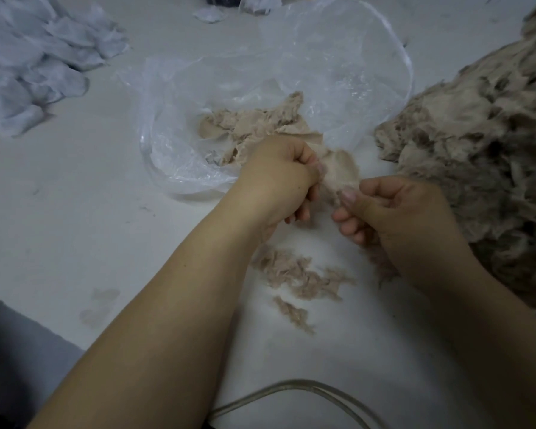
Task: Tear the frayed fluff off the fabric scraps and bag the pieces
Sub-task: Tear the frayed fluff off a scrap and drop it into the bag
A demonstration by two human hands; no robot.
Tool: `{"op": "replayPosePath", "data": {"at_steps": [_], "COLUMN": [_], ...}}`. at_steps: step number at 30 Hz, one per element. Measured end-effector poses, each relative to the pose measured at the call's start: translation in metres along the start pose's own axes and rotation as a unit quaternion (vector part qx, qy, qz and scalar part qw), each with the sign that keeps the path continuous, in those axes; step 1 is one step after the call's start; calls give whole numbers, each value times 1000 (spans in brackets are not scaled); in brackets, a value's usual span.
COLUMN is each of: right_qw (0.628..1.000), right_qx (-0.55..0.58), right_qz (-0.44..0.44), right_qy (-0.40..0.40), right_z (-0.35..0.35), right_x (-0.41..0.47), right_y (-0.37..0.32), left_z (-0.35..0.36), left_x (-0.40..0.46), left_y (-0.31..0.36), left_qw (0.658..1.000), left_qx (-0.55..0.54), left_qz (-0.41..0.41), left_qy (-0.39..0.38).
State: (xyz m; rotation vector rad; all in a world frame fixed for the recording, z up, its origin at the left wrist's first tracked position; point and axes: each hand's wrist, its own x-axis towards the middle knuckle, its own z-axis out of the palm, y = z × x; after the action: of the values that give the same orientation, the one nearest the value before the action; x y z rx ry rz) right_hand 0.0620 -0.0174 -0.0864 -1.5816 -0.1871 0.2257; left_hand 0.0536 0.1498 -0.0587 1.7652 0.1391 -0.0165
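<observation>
Beside the bag, hands: left hand (279, 178) and right hand (393, 209) both pinched a beige scrap (341, 171).
Done: few pieces lay inside the clear plastic bag (338, 72).
Left: large frayed pile (483, 144) right of bag.

Both hands pinch one beige fabric scrap (341, 171) over the white counter (75, 212): left hand (279, 181) grips its left side, right hand (399, 209) its near-right edge. Beyond lies a clear plastic bag (322, 72) holding beige pieces (251, 125); torn fluff (297, 277) lies near.

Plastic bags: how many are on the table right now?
1. The clear plastic bag lies open just beyond the hands, with beige fabric pieces inside. Another could be hidden under the white scrap pile or the beige pile.
</observation>
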Motion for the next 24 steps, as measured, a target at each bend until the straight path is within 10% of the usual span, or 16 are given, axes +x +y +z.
{"op": "replayPosePath", "data": {"at_steps": [5,10,15,24], "right_qw": [999,963,999,998], "right_qx": [20,-117,-12,10], "right_qz": [35,21,-1,-24], "right_qy": [-10,-241,-35,51], "right_z": [-2,-7,-5,-3], "right_x": [-1,-10,-2,-2], "right_y": [-2,-7,-4,-1], "left_z": [-3,-6,-8,-6], "left_x": [3,2,-1,-2], "left_y": [-1,0,2,-1], "left_qw": [998,999,998,989], "left_qx": [-30,-24,-6,5], "left_qz": [3,6,-3,-35], "left_qy": [51,31,-69,-142]}}
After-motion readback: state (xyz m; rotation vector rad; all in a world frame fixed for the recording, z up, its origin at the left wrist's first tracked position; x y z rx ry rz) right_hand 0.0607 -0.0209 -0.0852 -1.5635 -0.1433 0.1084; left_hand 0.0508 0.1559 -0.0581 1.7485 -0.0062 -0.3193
